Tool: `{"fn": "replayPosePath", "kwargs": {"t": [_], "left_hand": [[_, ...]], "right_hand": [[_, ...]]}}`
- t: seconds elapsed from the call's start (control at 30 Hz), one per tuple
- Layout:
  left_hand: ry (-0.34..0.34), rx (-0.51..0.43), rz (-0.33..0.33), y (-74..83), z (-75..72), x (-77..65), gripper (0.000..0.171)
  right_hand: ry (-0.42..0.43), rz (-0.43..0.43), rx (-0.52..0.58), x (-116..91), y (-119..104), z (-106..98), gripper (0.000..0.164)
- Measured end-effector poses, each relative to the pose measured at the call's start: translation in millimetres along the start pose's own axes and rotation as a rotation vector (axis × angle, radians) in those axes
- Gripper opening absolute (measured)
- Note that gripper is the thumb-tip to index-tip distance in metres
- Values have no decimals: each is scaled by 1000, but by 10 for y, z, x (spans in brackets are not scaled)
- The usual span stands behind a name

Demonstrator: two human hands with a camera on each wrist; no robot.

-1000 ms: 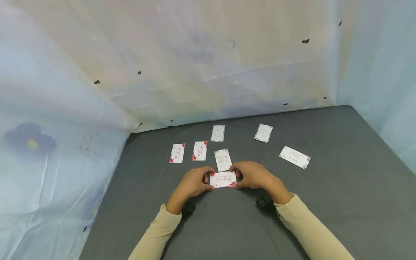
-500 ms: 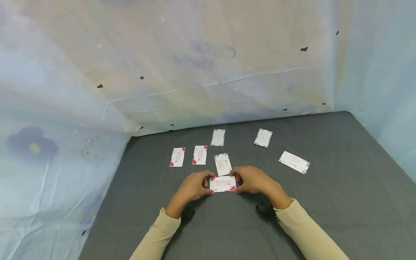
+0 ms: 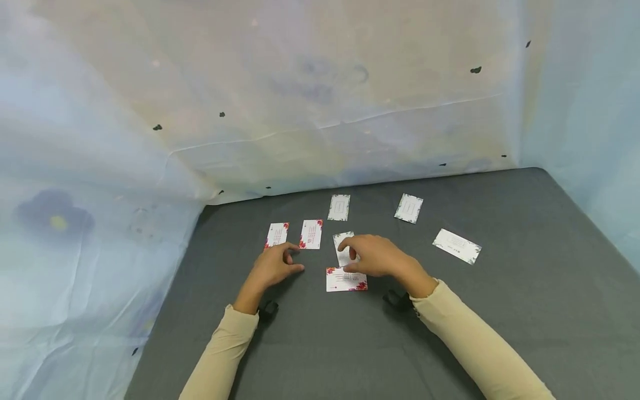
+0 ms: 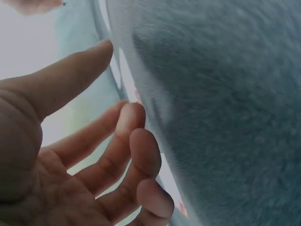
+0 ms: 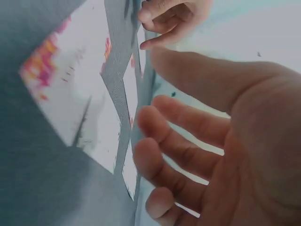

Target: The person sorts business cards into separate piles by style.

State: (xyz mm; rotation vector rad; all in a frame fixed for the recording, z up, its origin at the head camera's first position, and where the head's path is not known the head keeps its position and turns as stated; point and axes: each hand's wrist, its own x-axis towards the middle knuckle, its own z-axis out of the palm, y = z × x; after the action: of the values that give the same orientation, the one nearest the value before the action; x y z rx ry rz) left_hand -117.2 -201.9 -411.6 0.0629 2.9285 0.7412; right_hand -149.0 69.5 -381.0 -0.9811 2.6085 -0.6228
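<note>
A white card with red flower corners (image 3: 345, 282) lies crosswise on the dark grey cloth, apart from both hands. Just behind it lies a leaf-bordered white card (image 3: 341, 259), partly covered by my right hand (image 3: 377, 256). That hand hovers over the two cards, thumb and fingers apart with nothing between them, as the right wrist view confirms. To the left, my left hand (image 3: 272, 265) is held with its fingers loosely bent and holds nothing. Its fingertips are near two more red-flowered cards, the left one (image 3: 276, 234) partly hidden and the other one (image 3: 311, 234) in full view.
Farther back lie a leaf-bordered card (image 3: 339, 207) and another such card (image 3: 409, 208). A third leaf-bordered card (image 3: 457, 246) lies slanted at right. Pale patterned cloth walls (image 3: 320, 100) enclose the grey table (image 3: 525, 266) at the back and sides.
Both hands have let go of the crosswise red-flowered card. My left hand has moved left and away from it; the right hand has risen slightly and shifted left over the cards.
</note>
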Motion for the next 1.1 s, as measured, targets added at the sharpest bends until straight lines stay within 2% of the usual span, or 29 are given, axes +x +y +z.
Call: {"fn": "replayPosePath", "kwargs": {"t": [0.1,0.3,0.43,0.53,0.77,0.97,1.1], "left_hand": [[9,6,-39,-21,16,54,46],[91,67,-119,31,46,216,41],[132,143,-160,132,61,281,42],[133,181,-170,196,94,306,44],[131,219,-215,264,157,317,53],[134,278,-174,317,194,353,64],[125,294,-183,323,208,376,67]], "right_hand": [[-51,-19,3,240,-1,-86,41],[-89,-77,17,683,34,-162,38],[-62,-104,24,911,55,-97,40],[-25,-84,5,1038,65,-24,43],[-7,-3,-33,1181,71,57,57],[-28,51,-76,1212,91,31,65],[-46,53,-51,1226,106,32,67]]}}
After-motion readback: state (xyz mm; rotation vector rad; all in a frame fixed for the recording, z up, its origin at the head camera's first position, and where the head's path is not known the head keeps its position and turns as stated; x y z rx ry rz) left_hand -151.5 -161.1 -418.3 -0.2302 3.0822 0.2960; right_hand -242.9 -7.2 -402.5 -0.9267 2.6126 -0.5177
